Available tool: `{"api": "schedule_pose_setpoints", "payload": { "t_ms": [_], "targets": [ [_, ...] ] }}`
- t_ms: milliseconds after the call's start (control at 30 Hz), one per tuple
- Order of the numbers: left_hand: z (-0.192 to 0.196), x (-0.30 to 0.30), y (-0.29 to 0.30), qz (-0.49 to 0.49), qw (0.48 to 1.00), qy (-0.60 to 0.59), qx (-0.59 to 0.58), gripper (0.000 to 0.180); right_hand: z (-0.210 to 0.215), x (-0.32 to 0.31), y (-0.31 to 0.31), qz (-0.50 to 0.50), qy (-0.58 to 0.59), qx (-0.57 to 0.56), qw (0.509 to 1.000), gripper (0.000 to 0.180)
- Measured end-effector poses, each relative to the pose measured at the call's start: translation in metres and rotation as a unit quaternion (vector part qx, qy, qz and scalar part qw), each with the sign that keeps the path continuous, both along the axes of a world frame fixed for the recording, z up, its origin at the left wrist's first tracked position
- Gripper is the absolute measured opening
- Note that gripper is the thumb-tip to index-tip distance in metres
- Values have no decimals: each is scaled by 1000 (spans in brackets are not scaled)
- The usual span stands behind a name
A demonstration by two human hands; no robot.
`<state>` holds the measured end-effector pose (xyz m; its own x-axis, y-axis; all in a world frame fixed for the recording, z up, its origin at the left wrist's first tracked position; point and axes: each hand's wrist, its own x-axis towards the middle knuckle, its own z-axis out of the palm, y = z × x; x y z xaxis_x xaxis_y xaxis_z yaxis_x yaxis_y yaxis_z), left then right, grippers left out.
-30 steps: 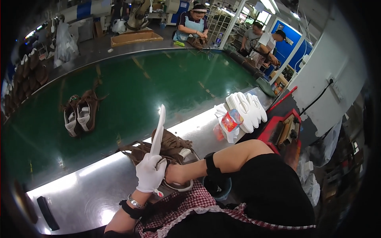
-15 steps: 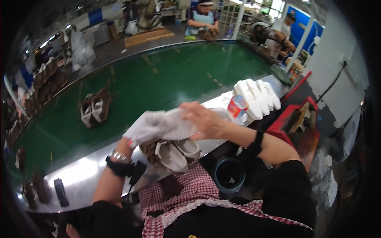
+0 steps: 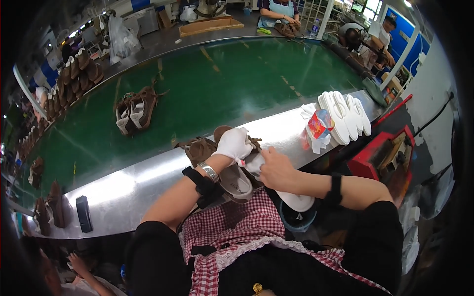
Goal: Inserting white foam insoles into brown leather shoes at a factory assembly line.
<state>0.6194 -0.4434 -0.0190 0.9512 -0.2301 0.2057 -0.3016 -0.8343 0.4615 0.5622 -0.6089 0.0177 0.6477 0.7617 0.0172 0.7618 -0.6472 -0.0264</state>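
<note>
Two hands meet over a brown sandal at the near edge of the metal shelf.

Both arms reach in from below, bent at the elbows. The bare right hand curls shut around a white insole. The gloved left hand presses down on the brown sandal. Farther off, white insoles sit stacked, then a sandal pair on the green belt.

So both hands meet at the near edge of the metal ledge, left hand on a sandal, right hand just right of it. Stack of insoles sits further right. Behind the ledge runs the conveyor belt, with a sandal pair on it.
</note>
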Motion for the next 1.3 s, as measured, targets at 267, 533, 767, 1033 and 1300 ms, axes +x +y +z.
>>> {"api": "schedule_pose_setpoints", "payload": {
  "t_ms": [267, 533, 767, 1033, 1300],
  "targets": [
    [-5, 10, 25, 32, 953, 191, -232, 24, 6, -29, -28, -154, 9, 31, 987, 35],
    [-15, -1, 23, 16, 955, 152, -253, 24, 13, -12, -9, -118, -15, 70, 990, 28],
    [-11, -3, 21, 1, 958, 134, -255, 20, -41, 44, 23, -30, -10, 5, 999, 14],
    [-15, 0, 21, -14, 965, 76, -251, 16, -52, 53, 18, 50, 46, -140, 988, 5],
    [-10, -9, 24, -27, 966, 127, -224, 18, -31, 57, 45, 194, 202, -273, 920, 18]
  ]
}}
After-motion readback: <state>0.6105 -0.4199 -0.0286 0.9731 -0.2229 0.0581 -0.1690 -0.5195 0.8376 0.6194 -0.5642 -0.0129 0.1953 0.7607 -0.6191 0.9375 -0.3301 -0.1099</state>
